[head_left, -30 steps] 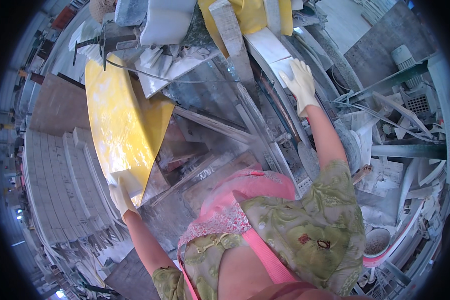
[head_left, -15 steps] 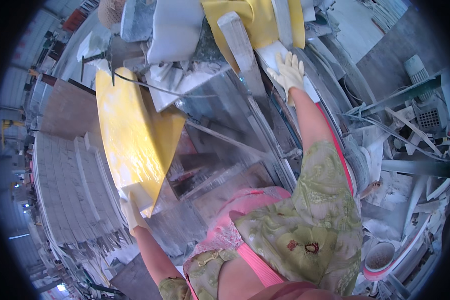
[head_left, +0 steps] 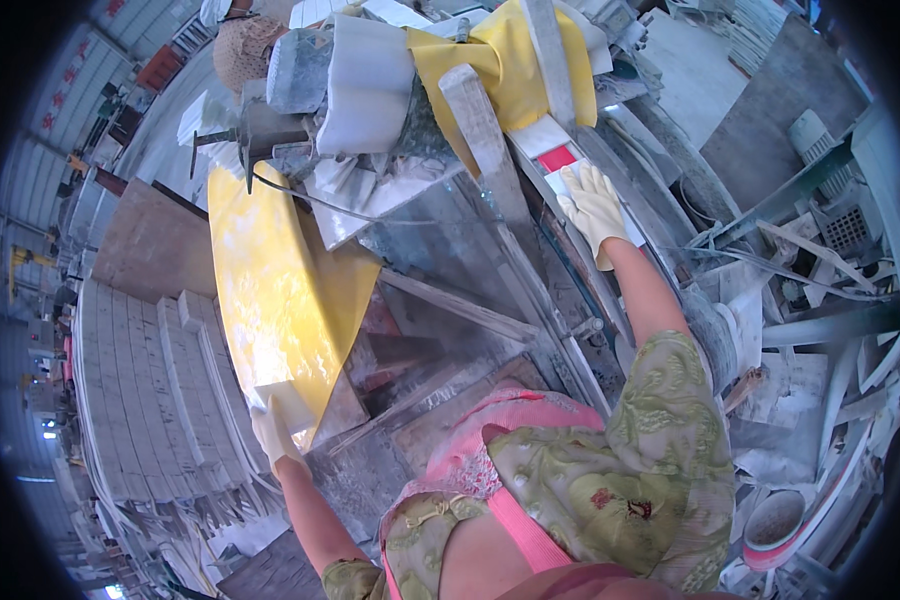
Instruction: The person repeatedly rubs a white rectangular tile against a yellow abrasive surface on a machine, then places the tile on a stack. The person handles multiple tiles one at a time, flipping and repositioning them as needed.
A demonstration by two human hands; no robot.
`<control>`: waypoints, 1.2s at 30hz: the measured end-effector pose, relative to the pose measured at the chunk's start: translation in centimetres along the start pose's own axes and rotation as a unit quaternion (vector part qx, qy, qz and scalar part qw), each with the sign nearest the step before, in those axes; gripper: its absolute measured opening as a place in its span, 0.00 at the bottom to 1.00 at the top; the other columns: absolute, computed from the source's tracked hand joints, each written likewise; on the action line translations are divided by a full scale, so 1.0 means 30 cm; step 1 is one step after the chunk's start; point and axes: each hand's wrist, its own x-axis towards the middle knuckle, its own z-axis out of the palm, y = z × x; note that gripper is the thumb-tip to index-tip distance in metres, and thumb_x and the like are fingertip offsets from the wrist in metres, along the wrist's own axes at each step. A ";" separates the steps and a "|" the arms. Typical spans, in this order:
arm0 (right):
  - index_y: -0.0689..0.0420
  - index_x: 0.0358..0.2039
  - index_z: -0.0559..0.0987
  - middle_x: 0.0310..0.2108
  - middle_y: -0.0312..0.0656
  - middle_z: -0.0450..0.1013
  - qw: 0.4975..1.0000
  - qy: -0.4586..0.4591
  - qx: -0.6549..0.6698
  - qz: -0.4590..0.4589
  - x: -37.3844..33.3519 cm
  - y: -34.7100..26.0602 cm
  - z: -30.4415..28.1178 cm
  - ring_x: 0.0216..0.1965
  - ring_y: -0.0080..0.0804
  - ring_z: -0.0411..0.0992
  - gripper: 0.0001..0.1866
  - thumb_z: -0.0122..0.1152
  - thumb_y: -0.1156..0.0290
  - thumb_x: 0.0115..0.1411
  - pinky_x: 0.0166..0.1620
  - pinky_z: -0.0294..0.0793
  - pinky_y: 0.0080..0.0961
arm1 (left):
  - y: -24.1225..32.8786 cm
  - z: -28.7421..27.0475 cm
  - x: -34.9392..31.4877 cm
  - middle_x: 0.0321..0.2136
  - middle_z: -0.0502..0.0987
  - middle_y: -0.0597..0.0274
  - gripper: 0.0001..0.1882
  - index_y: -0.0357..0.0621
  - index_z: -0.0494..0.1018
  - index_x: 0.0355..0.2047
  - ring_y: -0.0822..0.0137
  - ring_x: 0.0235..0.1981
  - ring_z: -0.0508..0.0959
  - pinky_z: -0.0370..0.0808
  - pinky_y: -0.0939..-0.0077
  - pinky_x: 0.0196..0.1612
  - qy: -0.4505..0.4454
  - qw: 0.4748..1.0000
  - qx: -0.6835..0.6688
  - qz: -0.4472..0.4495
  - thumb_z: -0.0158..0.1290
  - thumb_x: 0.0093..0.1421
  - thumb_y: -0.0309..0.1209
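My left hand [head_left: 274, 433], in a cream glove, grips a small white tile [head_left: 282, 402] at the near end of a wet, shiny yellow sheet [head_left: 255, 270]. The sheet drapes over a long support on the left. My right hand [head_left: 596, 208], gloved alike, lies flat with its fingers stretched out on a white tile [head_left: 560, 180] on a narrow rail. Beyond that tile a red patch [head_left: 556, 158] of the rail shows, then another white piece [head_left: 541, 133]. The right hand hides part of the tile under it.
Stacked grey slabs [head_left: 140, 390] stand at the left. A wooden post [head_left: 475, 115] and a crumpled yellow sheet [head_left: 505, 60] are at the far end, near a white padded roll [head_left: 365, 85]. Another person [head_left: 245, 45] is far left. A bucket [head_left: 773, 518] sits at lower right.
My right hand has come nearer along the rail, and a red gap now shows between the white pieces. My left hand still holds its tile at the yellow sheet's near end.
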 end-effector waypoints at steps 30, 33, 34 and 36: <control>0.61 0.63 0.69 0.63 0.49 0.70 0.975 0.095 -0.145 -0.138 -0.388 0.120 -0.197 0.66 0.39 0.67 0.25 0.46 0.71 0.65 0.71 0.59 0.39 | 0.025 -0.007 -0.026 0.49 0.78 0.47 0.28 0.30 0.68 0.59 0.56 0.49 0.79 0.74 0.62 0.54 -0.013 0.996 0.073 0.047 0.50 0.70 0.44; 0.60 0.67 0.64 0.67 0.48 0.65 0.978 0.032 -0.157 -0.136 -0.319 0.083 -0.204 0.69 0.37 0.63 0.32 0.55 0.71 0.62 0.72 0.57 0.42 | 0.045 -0.006 -0.042 0.50 0.77 0.48 0.27 0.32 0.67 0.60 0.57 0.50 0.78 0.72 0.64 0.56 -0.016 0.997 0.057 0.041 0.49 0.70 0.42; 0.59 0.68 0.63 0.68 0.47 0.63 0.979 0.012 -0.158 -0.128 -0.305 0.076 -0.208 0.70 0.36 0.61 0.35 0.58 0.70 0.60 0.72 0.56 0.42 | 0.052 -0.005 -0.045 0.50 0.77 0.49 0.27 0.32 0.67 0.61 0.58 0.51 0.78 0.72 0.64 0.56 -0.013 0.997 0.067 0.028 0.49 0.70 0.42; 0.58 0.70 0.59 0.71 0.46 0.60 0.981 -0.026 -0.153 -0.115 -0.282 0.063 -0.211 0.72 0.35 0.57 0.41 0.63 0.70 0.56 0.73 0.55 0.45 | 0.063 -0.002 -0.052 0.51 0.76 0.50 0.28 0.34 0.66 0.62 0.59 0.51 0.77 0.71 0.64 0.57 -0.012 0.997 0.070 0.011 0.49 0.70 0.42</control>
